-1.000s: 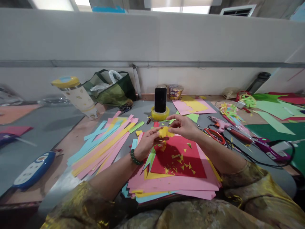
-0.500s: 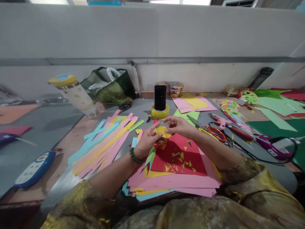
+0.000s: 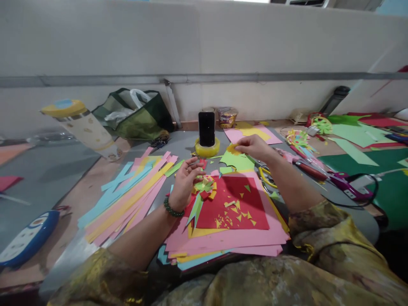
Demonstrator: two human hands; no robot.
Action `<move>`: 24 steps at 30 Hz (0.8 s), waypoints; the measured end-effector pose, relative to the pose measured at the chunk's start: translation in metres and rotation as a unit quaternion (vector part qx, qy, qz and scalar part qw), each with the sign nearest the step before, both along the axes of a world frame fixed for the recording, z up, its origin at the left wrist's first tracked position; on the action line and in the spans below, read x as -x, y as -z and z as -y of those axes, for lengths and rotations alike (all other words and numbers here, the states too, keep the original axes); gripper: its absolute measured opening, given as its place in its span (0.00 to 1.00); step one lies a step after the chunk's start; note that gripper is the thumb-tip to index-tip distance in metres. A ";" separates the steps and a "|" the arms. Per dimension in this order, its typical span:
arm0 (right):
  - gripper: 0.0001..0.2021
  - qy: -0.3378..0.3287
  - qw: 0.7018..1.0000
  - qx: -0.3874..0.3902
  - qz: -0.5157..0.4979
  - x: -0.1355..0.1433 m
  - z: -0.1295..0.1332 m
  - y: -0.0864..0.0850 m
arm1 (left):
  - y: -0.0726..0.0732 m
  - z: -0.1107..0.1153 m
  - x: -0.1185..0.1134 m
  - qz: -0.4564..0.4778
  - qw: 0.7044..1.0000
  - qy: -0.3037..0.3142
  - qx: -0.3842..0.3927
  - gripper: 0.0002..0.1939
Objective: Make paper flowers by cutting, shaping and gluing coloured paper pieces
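My right hand (image 3: 255, 148) is reached out over the light green paper (image 3: 239, 161), its fingertips pinched on a yellow paper flower cutout (image 3: 233, 149). My left hand (image 3: 185, 180), with a green bead bracelet (image 3: 174, 208) at the wrist, has its fingers curved and apart. It is beside a paper rosette (image 3: 205, 185) of green, yellow and red pieces; I cannot tell whether the fingers touch it. Green ribbon-like tails (image 3: 195, 211) hang from the rosette. Under it, red paper (image 3: 210, 214) strewn with small yellow scraps (image 3: 236, 207) tops a stack of pink sheets (image 3: 223, 241).
Coloured paper strips (image 3: 134, 191) fan out on the left. A phone (image 3: 206, 128) stands on a yellow tape roll (image 3: 207, 148) ahead. Yellow-handled scissors (image 3: 267, 177), a pink glue gun (image 3: 285, 155) and a purple one (image 3: 355, 187) with a cable lie right. A tumbler (image 3: 89, 129) stands left.
My hands have parted. The right one has carried the yellow cutout forward and right, away from my left hand. The rosette now shows beside the left fingers. The whole view has shifted slightly.
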State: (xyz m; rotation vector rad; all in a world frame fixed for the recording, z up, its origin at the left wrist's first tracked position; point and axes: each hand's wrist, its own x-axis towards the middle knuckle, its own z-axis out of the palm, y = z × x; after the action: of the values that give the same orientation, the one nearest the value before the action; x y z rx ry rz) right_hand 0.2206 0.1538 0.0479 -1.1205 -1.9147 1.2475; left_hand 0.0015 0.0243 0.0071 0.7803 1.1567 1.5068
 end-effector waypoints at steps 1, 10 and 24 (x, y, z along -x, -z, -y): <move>0.08 0.007 1.000 0.000 0.020 -0.002 -0.006 0.004 | 0.000 -0.001 0.000 -0.003 1.000 -0.008 -0.001 0.21; 0.08 -0.030 0.982 0.020 0.188 0.014 -0.019 0.052 | -0.006 -0.019 0.024 -0.047 0.992 -0.110 -0.042 0.18; 0.13 0.068 0.936 -0.117 0.326 0.018 -0.012 0.052 | 0.000 -0.033 0.043 -0.052 0.988 -0.143 -0.011 0.16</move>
State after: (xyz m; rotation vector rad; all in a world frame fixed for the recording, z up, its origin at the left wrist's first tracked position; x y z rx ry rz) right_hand 0.2030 0.1660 -0.0043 -1.6378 -2.3209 0.5743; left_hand -0.0416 0.0574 0.0073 0.7387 1.3762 1.7333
